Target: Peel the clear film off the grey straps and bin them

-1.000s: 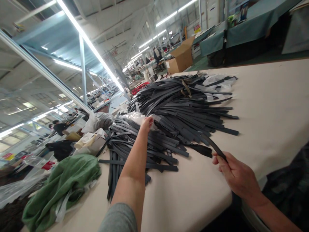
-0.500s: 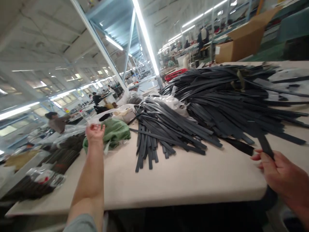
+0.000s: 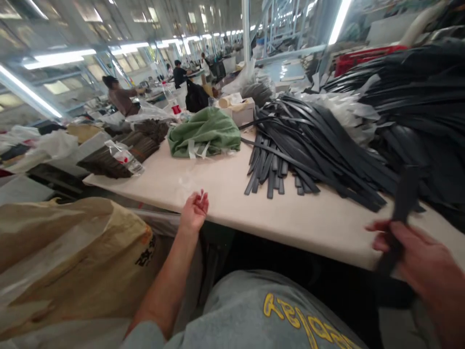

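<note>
My right hand is at the right edge of the cream table, closed on one dark strap that stands up from my fingers. Behind it lies a large heap of dark straps that covers the table's right half. My left hand hovers at the near table edge, left of the heap, with its fingers pinched on a small clear scrap I cannot make out. A yellowish sack gapes below it at the left.
A crumpled green cloth lies at the back left of the table beside a small box. Brown strap bundles in plastic sit at the left corner. Other people work at benches far behind. A red crate is behind the heap.
My view swung left and down. My left hand came away from the strap heap, drew back to the near table edge beside the sack. My right hand kept hold of the strap.
</note>
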The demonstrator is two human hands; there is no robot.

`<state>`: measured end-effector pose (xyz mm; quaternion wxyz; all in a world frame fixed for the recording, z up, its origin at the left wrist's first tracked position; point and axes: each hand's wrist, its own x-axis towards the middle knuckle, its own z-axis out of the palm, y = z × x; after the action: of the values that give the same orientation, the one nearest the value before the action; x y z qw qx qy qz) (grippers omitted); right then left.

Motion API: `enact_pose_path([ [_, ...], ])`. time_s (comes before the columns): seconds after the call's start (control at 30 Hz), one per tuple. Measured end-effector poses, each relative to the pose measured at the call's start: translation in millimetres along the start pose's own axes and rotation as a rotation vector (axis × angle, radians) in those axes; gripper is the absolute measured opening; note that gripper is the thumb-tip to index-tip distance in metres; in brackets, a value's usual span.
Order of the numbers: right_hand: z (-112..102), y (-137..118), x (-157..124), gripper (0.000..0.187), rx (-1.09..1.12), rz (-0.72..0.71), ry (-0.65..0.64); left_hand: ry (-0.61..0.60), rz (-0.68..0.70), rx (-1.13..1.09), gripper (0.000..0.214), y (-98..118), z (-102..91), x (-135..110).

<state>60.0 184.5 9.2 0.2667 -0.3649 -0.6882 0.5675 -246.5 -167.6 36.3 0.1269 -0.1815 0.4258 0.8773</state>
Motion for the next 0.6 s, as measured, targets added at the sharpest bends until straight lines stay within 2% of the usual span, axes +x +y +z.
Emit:
enact_pose_path([
  [0.07,41.1,-18.4,-22.2,0.048,0.086,0.091,-0.222,-0.064,-0.084,0.003,0.008,-32.7,0.3,-21.5],
  [0.13,75.8,-31.8,-41.8,0.045,0.131,0.058,-0.421,-0.133,-0.135,0.040,0.009,-57.3,2.1,-40.1],
  [0.23,110.1,-44.7,-61.2,0.042,0.144,0.015,-0.633,-0.225,-0.175,0.129,0.018,-81.7,2.5,-59.1],
  [0.43,136.0,-49.9,-74.2,0.037,0.022,-0.080,-0.746,-0.315,-0.218,0.276,0.030,-108.5,-6.9,-77.4],
  [0.6,138.9,-45.8,-78.2,0.030,-0.214,-0.165,-0.648,-0.402,-0.292,0.324,0.032,-123.1,-9.5,-90.8],
])
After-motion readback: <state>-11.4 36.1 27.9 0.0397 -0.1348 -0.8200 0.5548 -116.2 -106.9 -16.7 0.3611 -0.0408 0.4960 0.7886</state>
